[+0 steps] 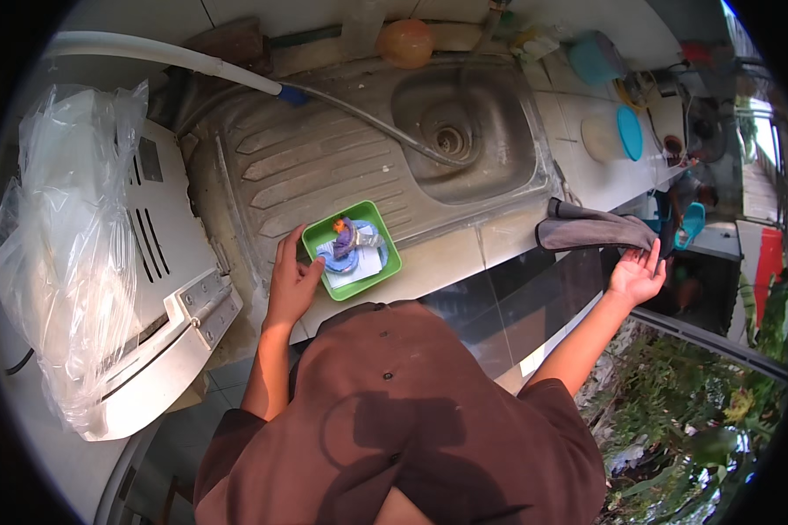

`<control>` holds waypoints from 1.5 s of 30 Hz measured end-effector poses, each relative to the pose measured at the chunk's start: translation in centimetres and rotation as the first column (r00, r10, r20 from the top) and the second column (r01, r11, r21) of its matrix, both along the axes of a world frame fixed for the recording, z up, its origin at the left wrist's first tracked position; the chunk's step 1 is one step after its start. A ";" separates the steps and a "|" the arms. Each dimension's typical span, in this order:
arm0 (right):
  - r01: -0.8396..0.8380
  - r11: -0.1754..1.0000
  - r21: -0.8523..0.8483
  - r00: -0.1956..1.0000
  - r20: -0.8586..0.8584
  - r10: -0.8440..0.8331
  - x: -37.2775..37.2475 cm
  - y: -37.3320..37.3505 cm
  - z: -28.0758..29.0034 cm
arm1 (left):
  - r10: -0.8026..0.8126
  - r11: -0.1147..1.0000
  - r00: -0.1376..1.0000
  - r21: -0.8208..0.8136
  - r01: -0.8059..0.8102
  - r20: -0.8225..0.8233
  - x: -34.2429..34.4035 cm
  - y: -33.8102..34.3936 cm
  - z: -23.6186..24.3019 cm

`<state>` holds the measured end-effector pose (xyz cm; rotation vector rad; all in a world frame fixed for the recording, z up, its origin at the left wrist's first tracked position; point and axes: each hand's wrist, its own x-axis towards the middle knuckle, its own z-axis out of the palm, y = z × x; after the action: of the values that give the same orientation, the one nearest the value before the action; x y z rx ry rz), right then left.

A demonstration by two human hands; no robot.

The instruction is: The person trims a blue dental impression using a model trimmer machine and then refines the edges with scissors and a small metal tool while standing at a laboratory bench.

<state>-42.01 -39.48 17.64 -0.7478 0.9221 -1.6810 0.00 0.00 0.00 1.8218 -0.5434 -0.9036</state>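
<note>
My left hand (291, 280) rests at the left side of a green plastic tub (364, 280), fingers apart and thumb touching its rim. Inside lie a white card or paper, blue rounded items and a purple-and-orange piece (344, 236); their exact kind is unclear. The tub sits at the front of the steel sink's drainboard (289, 157). At the right, my right hand (632, 276) is palm up with loosely extended fingers, their tips at the end of a dark grey cloth (587, 227) on the counter's front edge; whether they touch it is unclear.
A bagged white appliance (158, 227) stands left. A hose (368, 118) runs into the sink basin (499, 149). An orange round object (404, 44), a turquoise container (595, 58) and a tub with blue lid (629, 133) stand behind and right. Plants (700, 411) show at lower right.
</note>
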 end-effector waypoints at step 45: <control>-0.981 0.191 -0.008 0.000 -0.999 -0.044 18.5 4.1 -10.5 | 0.345 0.911 0.842 0.068 -0.407 0.415 -17.2 -14.2 5.0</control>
<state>-23.49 -35.34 7.19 -2.6515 0.0913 -0.4231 -17.20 -14.25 4.98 2.1721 -0.3413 -0.3108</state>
